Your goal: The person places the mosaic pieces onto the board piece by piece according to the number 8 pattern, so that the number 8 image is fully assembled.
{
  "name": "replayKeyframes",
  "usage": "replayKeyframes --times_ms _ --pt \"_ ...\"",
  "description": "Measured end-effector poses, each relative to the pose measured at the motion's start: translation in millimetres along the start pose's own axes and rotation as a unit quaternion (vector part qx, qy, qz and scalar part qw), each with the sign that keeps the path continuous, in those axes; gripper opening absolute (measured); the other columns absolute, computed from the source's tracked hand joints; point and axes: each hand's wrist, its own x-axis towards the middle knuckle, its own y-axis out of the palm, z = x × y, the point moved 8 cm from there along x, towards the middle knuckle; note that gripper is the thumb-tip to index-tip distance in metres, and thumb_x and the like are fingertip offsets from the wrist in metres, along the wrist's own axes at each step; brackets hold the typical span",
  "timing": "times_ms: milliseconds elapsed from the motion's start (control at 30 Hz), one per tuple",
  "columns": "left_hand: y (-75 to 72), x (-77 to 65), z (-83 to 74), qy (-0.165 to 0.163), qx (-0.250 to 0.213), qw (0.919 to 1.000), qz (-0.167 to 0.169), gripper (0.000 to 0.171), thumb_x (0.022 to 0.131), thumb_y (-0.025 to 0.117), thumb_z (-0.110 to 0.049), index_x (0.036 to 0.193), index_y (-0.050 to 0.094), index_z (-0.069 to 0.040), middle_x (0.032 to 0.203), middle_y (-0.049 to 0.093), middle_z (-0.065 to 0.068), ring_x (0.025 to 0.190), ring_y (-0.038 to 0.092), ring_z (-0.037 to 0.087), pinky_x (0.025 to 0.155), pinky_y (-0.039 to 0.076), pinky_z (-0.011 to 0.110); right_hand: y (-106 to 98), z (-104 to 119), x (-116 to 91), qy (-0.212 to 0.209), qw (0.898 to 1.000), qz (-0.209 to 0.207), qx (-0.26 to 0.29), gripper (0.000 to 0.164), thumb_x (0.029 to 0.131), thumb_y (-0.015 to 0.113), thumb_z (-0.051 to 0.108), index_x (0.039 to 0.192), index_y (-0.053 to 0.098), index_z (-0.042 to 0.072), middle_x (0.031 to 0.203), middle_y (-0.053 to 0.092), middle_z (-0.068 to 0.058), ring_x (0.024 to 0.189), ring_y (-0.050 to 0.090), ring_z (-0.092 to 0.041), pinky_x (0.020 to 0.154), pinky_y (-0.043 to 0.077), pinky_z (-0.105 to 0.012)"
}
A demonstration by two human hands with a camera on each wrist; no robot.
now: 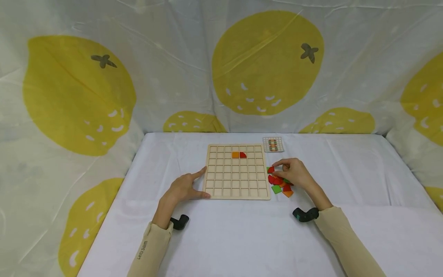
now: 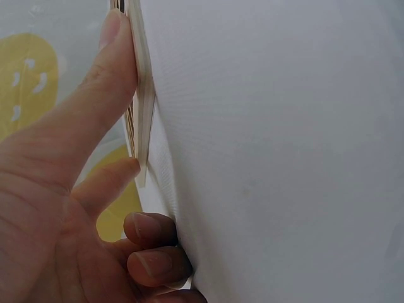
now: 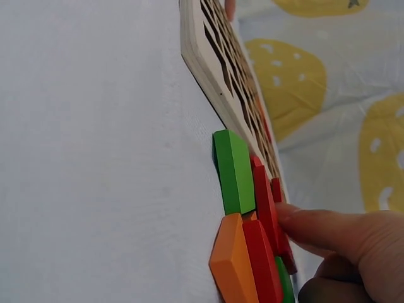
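A square wooden grid board (image 1: 237, 168) lies flat on the white cloth, with an orange square tile (image 1: 235, 155) and a red quarter-round tile (image 1: 243, 155) side by side in its second row. At its left edge, my left hand (image 1: 181, 188) rests with thumb and index finger spread; the left wrist view shows the thumb (image 2: 101, 82) against the board's side. My right hand (image 1: 294, 171) is over the loose tiles right of the board, its thumb and index finger pinching a red tile (image 1: 271, 169) that shows green beside it. Curled right fingers are partly hidden.
Loose red, green and orange tiles lie heaped beside the board, including a green tile (image 1: 276, 189) and an orange tile (image 1: 288, 194) at the near side. A small pattern card (image 1: 273, 144) lies by the board's far right corner. Lemon-print cloth (image 1: 173, 77) stands around the table.
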Motion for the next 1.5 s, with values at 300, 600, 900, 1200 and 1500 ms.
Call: replayKeyframes --times_ms 300,600,900,1200,1500 --pt "1.7 0.1 0.2 0.003 -0.001 1.0 -0.001 0.106 0.075 0.089 -0.053 0.162 0.033 -0.032 0.147 0.055 0.03 0.128 0.059 0.039 0.103 0.049 0.055 0.6 8.7 2.0 -0.012 1.0 -0.018 0.002 0.034 0.091 0.081 0.022 0.119 0.076 0.004 0.058 0.035 0.002 0.053 0.035 -0.016 0.052 0.029 -0.025" --pt "1.3 0.3 -1.2 0.012 0.01 0.9999 -0.002 0.107 0.074 0.089 -0.054 0.163 0.032 -0.031 0.146 0.056 0.03 0.131 0.058 0.042 0.104 0.049 0.055 14.0 39.2 21.6 -0.054 0.998 -0.024 0.024 0.031 0.091 0.081 0.025 0.116 0.077 0.006 0.06 0.032 0.003 0.051 0.026 -0.012 0.049 0.025 -0.025" --pt "1.1 1.7 -0.1 0.01 0.005 0.9999 -0.008 0.108 0.074 0.089 -0.054 0.163 0.032 -0.031 0.149 0.054 0.03 0.136 0.054 0.044 0.107 0.047 0.057 45.8 76.5 54.5 -0.072 0.997 -0.011 0.024 0.029 0.091 0.081 0.022 0.114 0.078 0.006 0.06 0.039 0.001 0.054 0.034 -0.015 0.054 0.03 -0.026" --pt "1.2 2.1 -0.6 0.006 0.008 0.9999 -0.004 0.108 0.073 0.089 -0.054 0.162 0.032 -0.032 0.145 0.057 0.03 0.123 0.061 0.037 0.101 0.05 0.053 66.9 91.1 72.9 -0.078 0.995 -0.029 0.05 0.028 0.09 0.082 0.019 0.113 0.078 0.005 0.072 0.051 -0.002 0.061 0.038 -0.015 0.058 0.03 -0.026" --pt "0.8 2.7 0.4 0.01 0.015 0.9998 -0.008 0.107 0.074 0.089 -0.054 0.162 0.034 -0.031 0.141 0.06 0.03 0.12 0.062 0.036 0.1 0.05 0.053 75.8 96.6 79.4 -0.076 0.996 -0.043 0.02 0.029 0.089 0.082 0.018 0.115 0.079 0.007 0.067 0.05 0.0 0.059 0.037 -0.013 0.057 0.029 -0.026"
